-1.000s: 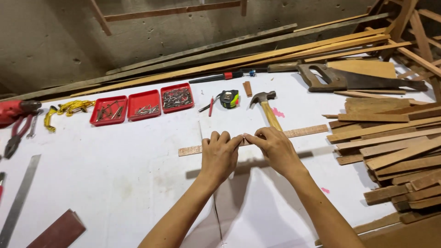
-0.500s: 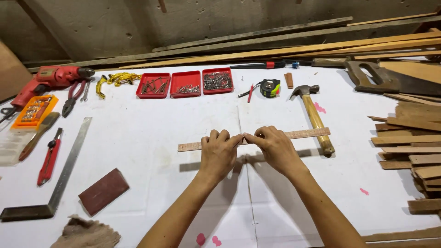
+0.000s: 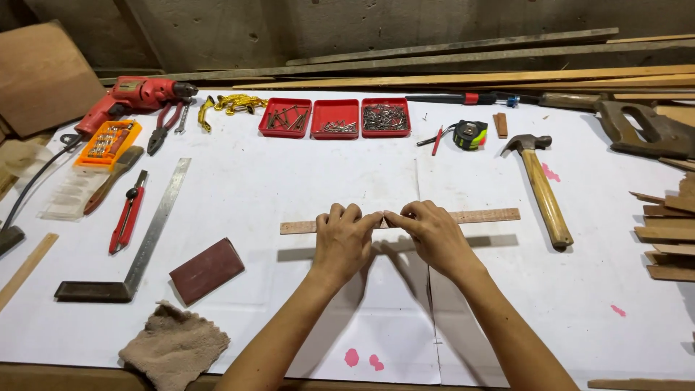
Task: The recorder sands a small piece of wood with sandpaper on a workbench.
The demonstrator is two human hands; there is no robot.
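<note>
Left hand (image 3: 344,239) and right hand (image 3: 431,235) pinch thin wooden strip (image 3: 478,216) at middle, fingertips meeting, lifting it just above white-covered bench (image 3: 289,181); hammer (image 3: 543,192) lies near.

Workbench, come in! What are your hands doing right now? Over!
Left hand and right hand both pinching the wooden ruler at its middle. Ruler flat on white table. Hammer beside it, apart.

Two bare forearms enter from the frame's 6 o'clock edge, with no sleeves, gloves, watch or bracelet on either. The left hand (image 3: 342,242) shows no rings, and its fingernails are hidden. The right hand (image 3: 431,235), at the left hand's 3 o'clock, is equally unadorned, its knuckles plain. Both arms are slim and uncovered right to the frame's bottom edge.
</note>
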